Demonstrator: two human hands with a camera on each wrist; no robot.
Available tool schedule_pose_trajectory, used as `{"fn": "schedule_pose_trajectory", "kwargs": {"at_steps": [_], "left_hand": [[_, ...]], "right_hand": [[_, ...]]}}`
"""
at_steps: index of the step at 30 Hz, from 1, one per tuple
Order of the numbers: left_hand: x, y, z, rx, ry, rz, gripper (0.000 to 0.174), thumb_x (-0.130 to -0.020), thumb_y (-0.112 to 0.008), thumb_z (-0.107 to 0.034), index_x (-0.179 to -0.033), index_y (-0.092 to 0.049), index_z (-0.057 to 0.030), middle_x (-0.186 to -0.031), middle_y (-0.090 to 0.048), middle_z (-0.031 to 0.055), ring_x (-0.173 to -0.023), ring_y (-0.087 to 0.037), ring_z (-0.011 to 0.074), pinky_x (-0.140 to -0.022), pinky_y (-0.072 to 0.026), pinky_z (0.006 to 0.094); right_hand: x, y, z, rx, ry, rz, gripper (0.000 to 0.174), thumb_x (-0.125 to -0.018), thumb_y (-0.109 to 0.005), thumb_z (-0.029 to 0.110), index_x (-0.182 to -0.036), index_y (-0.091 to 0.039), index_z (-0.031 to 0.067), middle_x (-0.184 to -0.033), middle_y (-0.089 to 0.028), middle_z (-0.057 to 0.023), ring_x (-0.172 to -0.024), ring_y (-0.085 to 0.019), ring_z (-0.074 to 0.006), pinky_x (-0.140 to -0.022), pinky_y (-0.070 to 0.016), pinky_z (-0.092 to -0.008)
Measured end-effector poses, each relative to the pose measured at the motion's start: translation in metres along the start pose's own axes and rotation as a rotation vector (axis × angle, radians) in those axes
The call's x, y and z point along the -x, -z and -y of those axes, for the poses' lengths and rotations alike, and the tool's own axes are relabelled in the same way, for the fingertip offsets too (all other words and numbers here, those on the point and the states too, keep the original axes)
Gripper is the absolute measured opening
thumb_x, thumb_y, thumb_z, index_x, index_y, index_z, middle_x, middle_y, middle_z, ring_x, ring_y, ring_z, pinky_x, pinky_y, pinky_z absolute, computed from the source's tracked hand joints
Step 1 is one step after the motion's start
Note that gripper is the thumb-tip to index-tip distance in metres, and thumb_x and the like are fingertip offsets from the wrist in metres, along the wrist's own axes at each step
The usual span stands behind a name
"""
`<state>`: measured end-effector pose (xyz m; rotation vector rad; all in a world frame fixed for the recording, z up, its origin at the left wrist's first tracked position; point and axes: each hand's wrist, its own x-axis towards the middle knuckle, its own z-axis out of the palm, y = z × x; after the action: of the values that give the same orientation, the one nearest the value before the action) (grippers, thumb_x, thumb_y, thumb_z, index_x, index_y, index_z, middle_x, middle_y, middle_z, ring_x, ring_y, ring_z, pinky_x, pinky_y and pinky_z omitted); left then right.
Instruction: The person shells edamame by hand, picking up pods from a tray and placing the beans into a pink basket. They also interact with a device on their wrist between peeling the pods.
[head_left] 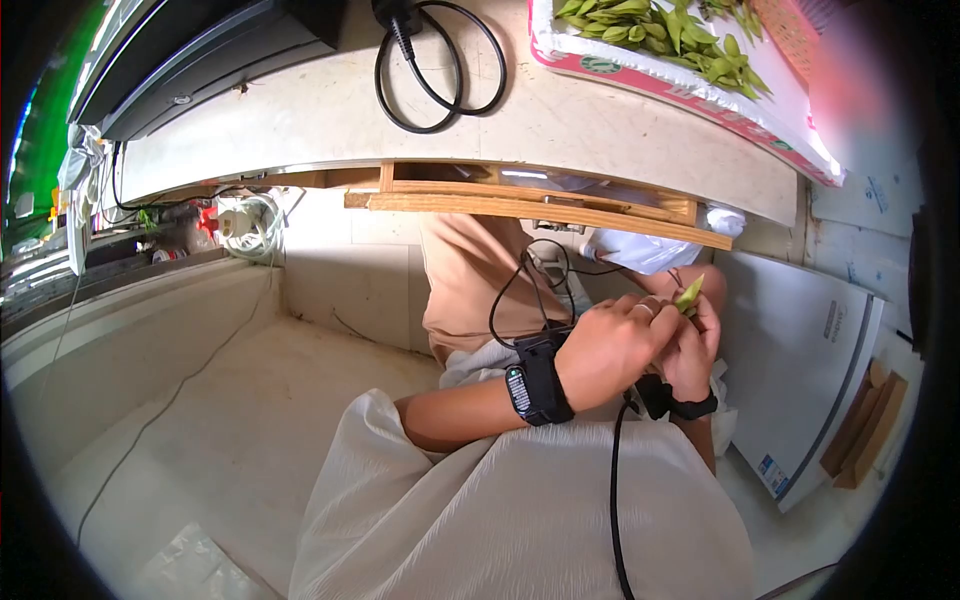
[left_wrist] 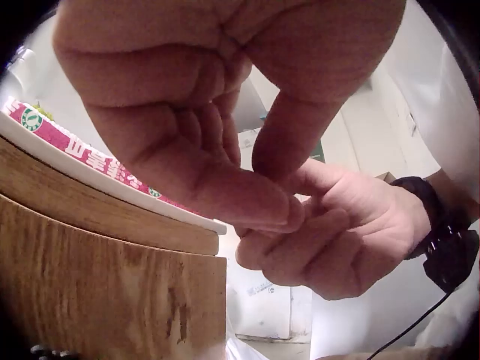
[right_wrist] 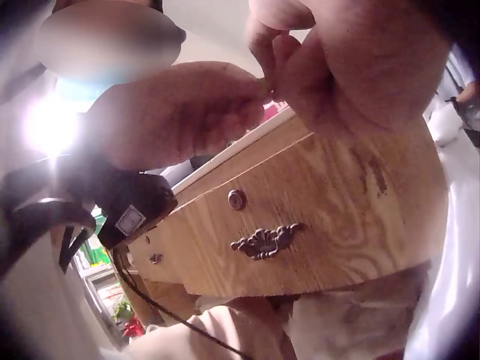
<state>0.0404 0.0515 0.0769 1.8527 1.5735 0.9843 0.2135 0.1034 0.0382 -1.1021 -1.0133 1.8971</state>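
Note:
A small green pod [head_left: 688, 293] shows at the fingertips of both hands, which meet above the lap in the head view. My left hand [head_left: 615, 345] pinches at it with thumb and forefinger, and a ring is on one finger. Close beside it, my right hand [head_left: 690, 362] has its fingers curled round the pod's lower part. In the left wrist view the left hand [left_wrist: 187, 127] touches the right hand [left_wrist: 345, 236], hiding the pod. The right wrist view shows the right hand [right_wrist: 375, 67] against the left hand [right_wrist: 176, 112]; a tiny green bit lies between them.
A pink-and-white box [head_left: 690, 100] holding several green pods stands on the white tabletop [head_left: 300, 125], near a coiled black cable [head_left: 458, 105]. Below are a partly pulled-out wooden drawer [head_left: 560, 213] and white plastic [head_left: 640, 250]. A white cabinet [head_left: 795, 350] stands at the right.

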Motion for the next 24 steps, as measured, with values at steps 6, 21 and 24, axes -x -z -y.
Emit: {"fn": "schedule_pose_trajectory", "kwargs": {"at_steps": [6,21,24], "left_hand": [[0.001,-0.002,0.0,0.03,-0.012,0.0,0.03,-0.073,-0.056,-0.009,-0.101,-0.051,0.0017,-0.091,-0.062,0.0146,-0.081,-0.062,0.0283,-0.07,-0.0519,0.0354],[0.004,-0.003,0.001,0.071,0.002,-0.02,0.029,-0.078,-0.061,-0.015,-0.1,-0.052,0.0013,-0.088,-0.063,0.0156,-0.079,-0.063,0.0295,-0.068,-0.0524,0.0359],[0.004,-0.007,0.001,0.045,0.019,-0.046,0.026,-0.078,-0.062,-0.016,-0.096,-0.052,0.0007,-0.087,-0.063,0.0147,-0.077,-0.063,0.0293,-0.066,-0.0522,0.036]], "right_hand": [[-0.004,0.008,-0.008,-0.037,0.032,0.008,0.026,-0.085,-0.046,-0.005,-0.11,-0.052,-0.0014,-0.099,-0.057,-0.0044,-0.089,-0.057,-0.0116,-0.079,-0.0497,-0.0239],[-0.001,0.016,0.002,-0.008,-0.01,0.021,0.015,-0.091,-0.052,0.009,-0.104,-0.054,0.0015,-0.097,-0.058,-0.0043,-0.056,-0.045,-0.0007,-0.044,-0.0351,-0.0133],[-0.001,0.015,0.0,-0.01,-0.02,0.009,0.016,-0.092,-0.054,0.011,-0.105,-0.053,0.002,-0.097,-0.058,-0.0031,-0.058,-0.046,-0.0011,-0.045,-0.0361,-0.0133]]}}
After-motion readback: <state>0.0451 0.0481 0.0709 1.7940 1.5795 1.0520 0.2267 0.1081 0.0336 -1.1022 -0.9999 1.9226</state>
